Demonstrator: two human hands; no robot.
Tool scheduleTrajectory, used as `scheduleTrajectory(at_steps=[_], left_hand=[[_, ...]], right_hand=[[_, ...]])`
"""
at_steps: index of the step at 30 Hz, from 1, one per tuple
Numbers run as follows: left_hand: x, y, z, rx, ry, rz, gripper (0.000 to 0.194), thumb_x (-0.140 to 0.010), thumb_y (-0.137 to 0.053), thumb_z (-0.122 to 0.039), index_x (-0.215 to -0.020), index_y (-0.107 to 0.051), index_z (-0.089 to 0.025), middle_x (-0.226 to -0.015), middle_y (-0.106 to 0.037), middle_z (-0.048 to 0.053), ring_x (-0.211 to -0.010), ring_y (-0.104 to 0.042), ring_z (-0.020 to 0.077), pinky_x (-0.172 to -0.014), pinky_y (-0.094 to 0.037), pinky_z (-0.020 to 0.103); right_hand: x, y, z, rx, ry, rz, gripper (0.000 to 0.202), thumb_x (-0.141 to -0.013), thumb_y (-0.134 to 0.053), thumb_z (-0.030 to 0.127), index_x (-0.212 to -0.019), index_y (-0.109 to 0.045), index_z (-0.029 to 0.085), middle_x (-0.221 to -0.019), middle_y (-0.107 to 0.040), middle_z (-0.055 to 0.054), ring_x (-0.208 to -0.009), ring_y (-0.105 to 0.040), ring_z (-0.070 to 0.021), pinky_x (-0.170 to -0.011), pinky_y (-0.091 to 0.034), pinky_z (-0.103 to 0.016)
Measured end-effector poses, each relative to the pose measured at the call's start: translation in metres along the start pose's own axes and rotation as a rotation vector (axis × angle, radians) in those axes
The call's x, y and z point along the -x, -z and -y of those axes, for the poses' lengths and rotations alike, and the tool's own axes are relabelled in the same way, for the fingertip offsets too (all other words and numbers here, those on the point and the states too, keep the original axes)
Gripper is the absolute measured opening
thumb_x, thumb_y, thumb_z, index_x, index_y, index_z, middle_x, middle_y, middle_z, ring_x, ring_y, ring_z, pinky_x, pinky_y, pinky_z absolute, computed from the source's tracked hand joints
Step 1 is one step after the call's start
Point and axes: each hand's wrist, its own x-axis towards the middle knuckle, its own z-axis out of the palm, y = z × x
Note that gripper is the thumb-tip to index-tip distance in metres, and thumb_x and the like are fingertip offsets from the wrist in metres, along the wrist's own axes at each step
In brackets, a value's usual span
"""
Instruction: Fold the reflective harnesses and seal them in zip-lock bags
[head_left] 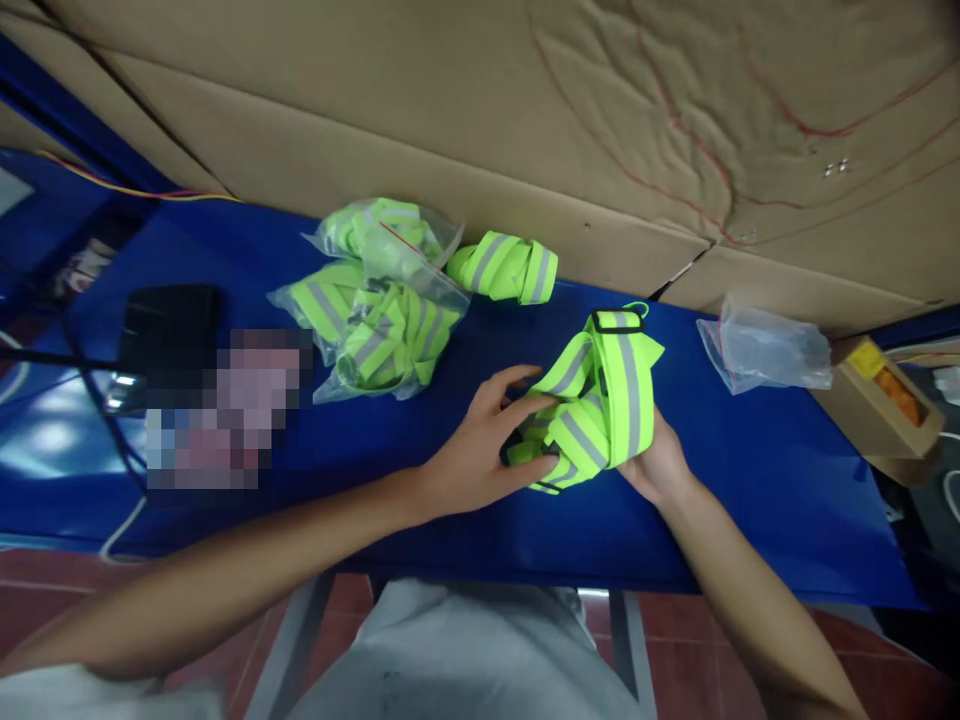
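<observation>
A neon yellow-green reflective strap [631, 390] with a grey stripe is bunched up above the blue table, between my hands. Its black slider buckle [618, 321] shows at the top of a loop. My left hand [491, 445] grips the bundle from the left, thumb below and fingers above. From the right, my right hand [661, 462] holds it; most of those fingers are hidden behind the strap. Beyond my left hand lies another rolled reflective strap [506, 268], outside any bag. Several more straps in clear plastic bags [397, 335] are heaped to its left.
A clear plastic bag [776, 348] lies at the right by a small cardboard box [877, 395]. At the left of the blue table [750, 520] are a black box-shaped object [169, 325], a blurred-out patch and cables. A brown cardboard panel [450, 100] stands along the back.
</observation>
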Motion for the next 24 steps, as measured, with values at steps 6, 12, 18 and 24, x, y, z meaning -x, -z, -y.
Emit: scheduleTrajectory(at_steps=[6, 12, 18, 24], left_hand=[[0.007, 0.004, 0.002, -0.187, -0.048, -0.099, 0.035, -0.103, -0.061, -0.027, -0.138, -0.063, -0.023, -0.157, -0.043, 0.017, -0.144, -0.047, 0.0321, -0.111, -0.044, 0.051], [0.003, 0.014, -0.005, -0.002, -0.03, -0.015, 0.047, -0.103, -0.061, -0.049, -0.134, -0.059, -0.014, -0.112, -0.07, 0.011, -0.099, -0.067, 0.0233, -0.087, -0.053, 0.04], [0.004, 0.011, -0.004, -0.196, -0.085, -0.034, 0.034, -0.095, -0.072, -0.037, -0.121, -0.061, -0.018, -0.114, -0.075, 0.008, -0.099, -0.071, 0.0262, -0.087, -0.052, 0.041], [-0.001, 0.025, 0.009, -0.374, -0.282, -0.138, 0.034, -0.092, -0.052, -0.002, -0.118, -0.058, -0.022, -0.127, -0.075, 0.01, -0.108, -0.073, 0.0212, -0.09, -0.051, 0.036]], right_hand=[[0.001, 0.015, -0.013, 0.322, 0.152, -0.19, 0.06, -0.094, -0.057, 0.076, -0.131, -0.071, 0.03, -0.124, -0.08, -0.003, -0.133, -0.068, -0.0272, -0.106, -0.061, -0.042], [0.009, 0.012, -0.029, 0.283, 0.151, -0.191, 0.041, -0.09, -0.074, 0.059, -0.121, -0.072, 0.031, -0.11, -0.082, -0.001, -0.125, -0.072, -0.029, -0.104, -0.062, -0.049], [0.015, -0.006, -0.022, 0.118, 0.157, -0.18, 0.044, -0.078, -0.084, 0.055, -0.113, -0.074, 0.031, -0.108, -0.083, 0.0, -0.116, -0.076, -0.0296, -0.103, -0.062, -0.047], [0.008, 0.01, 0.033, 0.1, 0.359, -0.198, 0.037, -0.092, -0.064, 0.048, -0.124, -0.073, 0.032, -0.136, -0.075, -0.003, -0.134, -0.067, -0.0279, -0.116, -0.054, -0.048]])
